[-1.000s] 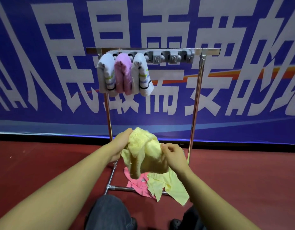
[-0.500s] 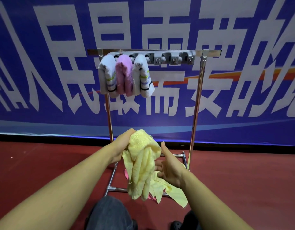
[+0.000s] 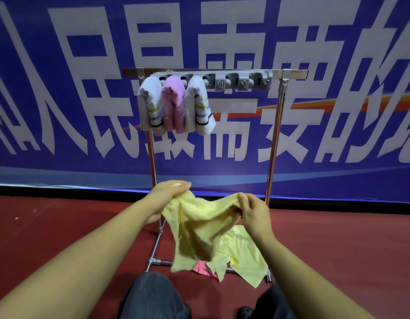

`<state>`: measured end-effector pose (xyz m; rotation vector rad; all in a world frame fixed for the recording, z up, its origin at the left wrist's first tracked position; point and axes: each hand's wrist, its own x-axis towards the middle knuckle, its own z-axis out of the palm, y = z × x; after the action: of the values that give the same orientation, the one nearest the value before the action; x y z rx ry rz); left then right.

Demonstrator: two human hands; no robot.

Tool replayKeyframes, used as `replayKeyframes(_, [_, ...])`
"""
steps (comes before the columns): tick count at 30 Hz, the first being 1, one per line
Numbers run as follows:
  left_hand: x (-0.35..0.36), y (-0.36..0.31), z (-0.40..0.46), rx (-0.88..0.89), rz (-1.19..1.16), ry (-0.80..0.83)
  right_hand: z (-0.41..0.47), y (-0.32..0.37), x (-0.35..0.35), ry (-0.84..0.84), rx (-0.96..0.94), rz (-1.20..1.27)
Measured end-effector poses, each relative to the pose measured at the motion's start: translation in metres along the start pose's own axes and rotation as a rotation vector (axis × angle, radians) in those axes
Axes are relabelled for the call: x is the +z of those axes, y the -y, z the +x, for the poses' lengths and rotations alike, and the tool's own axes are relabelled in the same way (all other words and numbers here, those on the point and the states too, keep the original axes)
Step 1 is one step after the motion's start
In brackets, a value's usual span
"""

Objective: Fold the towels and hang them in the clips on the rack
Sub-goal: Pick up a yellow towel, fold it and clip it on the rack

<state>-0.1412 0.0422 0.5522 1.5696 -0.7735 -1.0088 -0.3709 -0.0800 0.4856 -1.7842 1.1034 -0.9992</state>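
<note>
Two hands, left hand (image 3: pixel 163 199) and right hand (image 3: pixel 253 209), each pinch a top edge of the yellow towel (image 3: pixel 199 231) at lower centre of frame, below the clip rack (image 3: pixel 289 73); pulling the corners level should fold it evenly.

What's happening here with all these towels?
A person is holding a yellow towel stretched between both hands, the left hand gripping one end and the right hand pinching the other, in front of a metal rack. Three folded towels already hang from the clip bar: a white striped one, a pink one and another white striped one. The clips to their right hold nothing. Another yellow cloth and a pink cloth lie on the floor by the rack's base.
</note>
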Motion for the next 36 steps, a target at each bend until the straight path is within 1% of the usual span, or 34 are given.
replayKeyframes(2, [-0.008, 0.008, 0.006, 0.029, 0.127, -0.119, 0.005, -0.003, -0.014, -0.033, -0.031, -0.360])
replayKeyframes(4, [-0.019, 0.016, 0.012, 0.035, 0.235, -0.214, 0.008, -0.003, -0.028, -0.018, -0.053, -0.607])
replayKeyframes(6, [-0.023, 0.018, 0.013, 0.043, 0.270, -0.271, 0.012, -0.004, -0.037, 0.001, -0.072, -0.721])
replayKeyframes(8, [-0.021, 0.015, 0.010, 0.072, 0.306, -0.283, 0.015, -0.007, -0.044, 0.002, -0.060, -0.745])
replayKeyframes(13, [-0.018, 0.018, 0.012, 0.158, 0.339, -0.312, 0.015, -0.010, -0.051, -0.008, -0.038, -0.739])
replayKeyframes(16, [-0.015, 0.017, 0.012, 0.223, 0.306, -0.360, 0.018, -0.015, -0.050, -0.038, 0.035, -0.643])
replayKeyframes(18, [-0.018, 0.018, 0.015, 0.251, 0.274, -0.391, 0.022, -0.019, -0.051, -0.067, 0.096, -0.482])
replayKeyframes(19, [-0.018, 0.018, 0.015, 0.260, 0.268, -0.394, 0.024, -0.020, -0.051, -0.077, 0.134, -0.343])
replayKeyframes(21, [-0.020, 0.017, 0.015, 0.279, 0.244, -0.390, 0.027, -0.022, -0.053, -0.076, 0.229, 0.021])
replayKeyframes(22, [-0.021, 0.016, 0.016, 0.288, 0.227, -0.392, 0.028, -0.022, -0.053, -0.079, 0.246, 0.142])
replayKeyframes(23, [-0.022, 0.014, 0.016, 0.293, 0.205, -0.402, 0.029, -0.021, -0.054, -0.088, 0.226, 0.174])
replayKeyframes(26, [-0.027, 0.009, 0.016, 0.280, 0.117, -0.433, 0.031, -0.017, -0.061, -0.131, 0.108, 0.061])
replayKeyframes(28, [-0.033, 0.008, 0.019, 0.253, 0.098, -0.446, 0.032, -0.010, -0.067, -0.131, 0.083, 0.096])
replayKeyframes(31, [-0.035, 0.006, 0.017, 0.238, 0.170, -0.431, 0.035, -0.008, -0.071, -0.065, 0.076, 0.158])
replayKeyframes(35, [-0.036, 0.006, 0.016, 0.255, 0.331, -0.383, 0.037, -0.011, -0.074, 0.005, 0.045, -0.007])
replayKeyframes(36, [-0.037, 0.007, 0.016, 0.253, 0.364, -0.372, 0.036, -0.012, -0.073, 0.026, 0.043, -0.011])
